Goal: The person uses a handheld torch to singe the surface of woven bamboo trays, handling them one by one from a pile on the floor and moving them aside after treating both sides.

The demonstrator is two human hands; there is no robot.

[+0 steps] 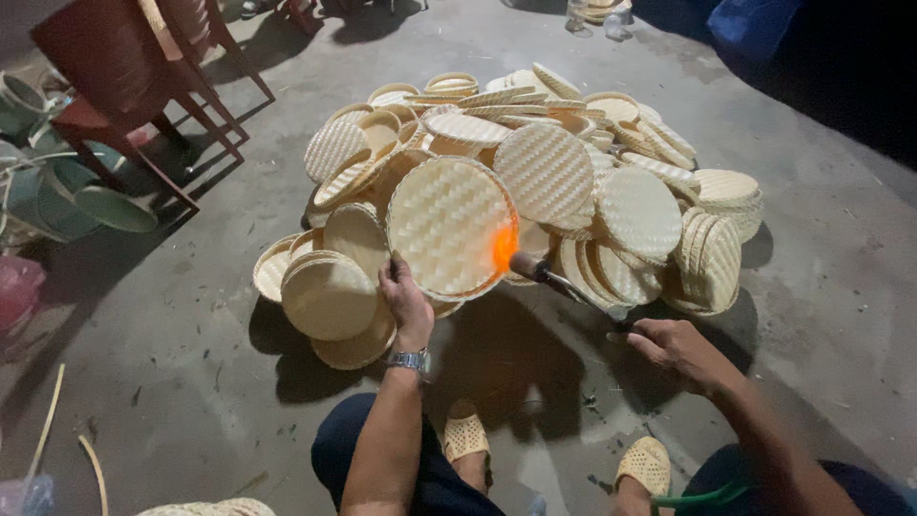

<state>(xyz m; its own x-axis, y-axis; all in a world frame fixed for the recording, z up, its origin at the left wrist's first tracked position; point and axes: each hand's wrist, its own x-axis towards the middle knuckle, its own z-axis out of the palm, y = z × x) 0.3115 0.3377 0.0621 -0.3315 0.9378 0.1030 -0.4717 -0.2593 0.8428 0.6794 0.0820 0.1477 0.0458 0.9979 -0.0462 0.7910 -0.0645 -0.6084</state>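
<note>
Above the concrete floor [191,315], a round woven bamboo tray [449,227] is held upright by the left hand [405,304], whose grip is closed on its lower left rim, the hollow face turned toward the wearer. A gas torch [564,282] is held in the closed right hand [673,349], its long axis slanting up-left, its flame [503,247] touching the tray's right rim. Behind, a pile of similar trays [573,162] is heaped.
</note>
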